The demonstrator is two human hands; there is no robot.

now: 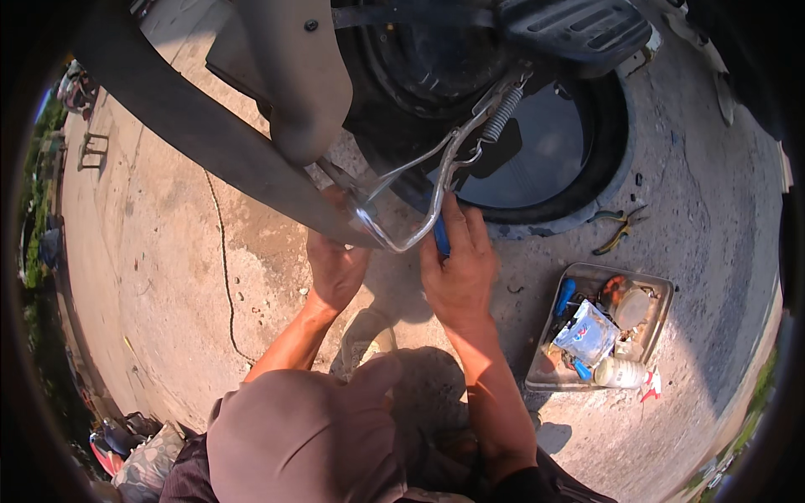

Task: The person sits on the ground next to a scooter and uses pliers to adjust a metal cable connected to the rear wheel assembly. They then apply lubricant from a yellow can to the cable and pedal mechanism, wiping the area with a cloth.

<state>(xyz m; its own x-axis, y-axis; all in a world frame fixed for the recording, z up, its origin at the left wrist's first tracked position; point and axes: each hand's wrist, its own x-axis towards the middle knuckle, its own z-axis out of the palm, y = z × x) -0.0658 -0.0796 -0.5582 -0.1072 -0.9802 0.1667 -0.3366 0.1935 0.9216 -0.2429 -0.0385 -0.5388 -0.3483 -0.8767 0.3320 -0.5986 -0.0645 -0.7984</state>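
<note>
My right hand [461, 272] is closed around a blue-handled tool [441, 237], its working end hidden by the stand. Just left of it, a bent metal stand [444, 180] hangs under the motorbike, with a coil spring [501, 116] stretched along its upper part. My left hand [337, 270] is raised by the stand's lower bend, beside a curved dark tyre-like band [210, 138]. Its fingers are mostly hidden behind that band, so I cannot see what they touch. Brown fabric [302, 436] in the foreground covers part of my left forearm.
A round black tub [616, 142] of water stands beyond my right hand. Pliers [619, 232] with yellow and blue handles lie on the concrete. A metal tray [537, 375] holds tools, a packet and a bottle. A thin cord [222, 251] runs along the ground at left.
</note>
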